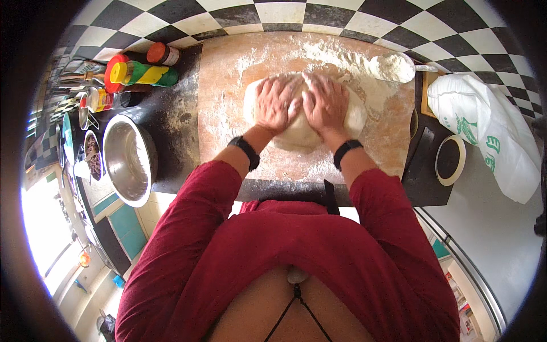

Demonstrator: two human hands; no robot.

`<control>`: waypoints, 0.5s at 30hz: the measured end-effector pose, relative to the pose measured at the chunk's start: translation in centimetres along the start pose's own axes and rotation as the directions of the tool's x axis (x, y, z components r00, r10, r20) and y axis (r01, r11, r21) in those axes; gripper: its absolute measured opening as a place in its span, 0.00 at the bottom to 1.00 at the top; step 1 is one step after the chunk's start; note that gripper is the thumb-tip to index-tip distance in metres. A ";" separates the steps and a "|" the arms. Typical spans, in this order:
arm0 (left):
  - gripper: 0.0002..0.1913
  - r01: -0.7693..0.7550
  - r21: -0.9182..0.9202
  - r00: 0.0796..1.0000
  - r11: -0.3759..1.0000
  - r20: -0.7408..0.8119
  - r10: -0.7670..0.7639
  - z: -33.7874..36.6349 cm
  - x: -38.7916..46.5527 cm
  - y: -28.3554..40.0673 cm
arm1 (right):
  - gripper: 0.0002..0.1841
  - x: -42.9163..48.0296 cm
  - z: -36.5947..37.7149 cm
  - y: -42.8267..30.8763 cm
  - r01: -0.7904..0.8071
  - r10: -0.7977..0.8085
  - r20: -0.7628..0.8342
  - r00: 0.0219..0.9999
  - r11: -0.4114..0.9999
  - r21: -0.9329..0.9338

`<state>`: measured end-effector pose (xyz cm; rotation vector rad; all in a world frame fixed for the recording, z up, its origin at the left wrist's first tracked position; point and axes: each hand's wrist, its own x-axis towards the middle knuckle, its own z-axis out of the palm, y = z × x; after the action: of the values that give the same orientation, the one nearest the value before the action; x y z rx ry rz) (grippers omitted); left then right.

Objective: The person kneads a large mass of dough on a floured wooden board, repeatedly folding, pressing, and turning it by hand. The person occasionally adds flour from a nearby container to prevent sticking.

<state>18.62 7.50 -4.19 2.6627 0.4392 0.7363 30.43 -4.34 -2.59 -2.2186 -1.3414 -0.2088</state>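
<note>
A large lump of pale dough (299,136) lies on a floured wooden board (222,149). My left hand (275,102) presses palm down on its left part, fingers pointing away from me and slightly apart. Beside it, my right hand (325,100) bears down on the dough's right part in the same way, the two thumbs close together. Neither hand is closed around anything. The palms and part of the dough under them are hidden. Loose flour (324,53) is strewn along the board's far side, and a scoop of flour (395,67) rests at its far right corner.
Left of the board stand a steel bowl (128,160), a green-and-yellow bottle (145,73), a red-lidded jar (163,54) and a dish of dark bits (92,154). To the right are a white sack (483,124) and a round dark-centred item (450,160). A checkered tiled wall (282,13) bounds the back.
</note>
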 end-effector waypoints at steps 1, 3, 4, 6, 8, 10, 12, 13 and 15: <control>0.23 0.018 0.028 1.000 0.999 0.002 -0.018 0.2 0.5 -0.3 | 0.23 1.0 0.4 0.5 0.016 -0.016 -0.046 0.999 1.000 0.002; 0.21 0.016 0.027 0.999 1.000 -0.052 -0.014 0.3 1.8 -0.7 | 0.21 2.6 1.0 0.8 0.048 -0.056 -0.130 0.990 0.997 -0.066; 0.21 0.039 0.050 0.998 0.998 -0.059 -0.036 0.0 2.4 -0.5 | 0.20 3.2 1.1 0.8 -0.005 0.002 -0.024 1.000 0.996 -0.087; 0.20 0.093 0.066 0.994 0.993 0.054 -0.096 -1.3 4.0 -0.1 | 0.18 3.4 0.7 0.1 -0.092 0.098 0.054 0.994 0.990 -0.109; 0.19 0.345 0.062 0.854 0.937 0.394 -0.340 -3.0 6.4 -0.1 | 0.18 1.9 -0.8 -1.2 -0.022 0.022 0.026 0.999 1.000 -0.022; 0.25 0.585 0.063 0.617 0.809 0.612 -0.494 -4.4 7.3 0.2 | 0.16 -1.1 -3.0 -3.1 0.011 -0.017 0.080 0.997 0.998 0.067; 0.27 0.167 0.402 0.843 0.900 0.416 -0.342 -4.8 5.2 1.6 | 0.16 -5.7 -5.9 -5.0 0.201 -0.200 -0.019 0.980 0.977 0.073; 0.26 0.016 0.428 0.893 0.904 0.401 -0.205 -4.7 2.7 2.8 | 0.15 -7.7 -7.3 -5.6 0.208 -0.208 -0.018 0.978 0.967 0.146; 0.22 0.110 0.208 0.927 0.972 0.330 -0.175 -4.7 -1.8 4.5 | 0.12 -10.1 -8.9 -6.1 0.190 -0.196 0.015 0.980 0.962 0.195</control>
<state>15.50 3.91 0.59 2.8156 0.6223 0.1789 21.47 -14.59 3.19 -1.9404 -1.5299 -0.1060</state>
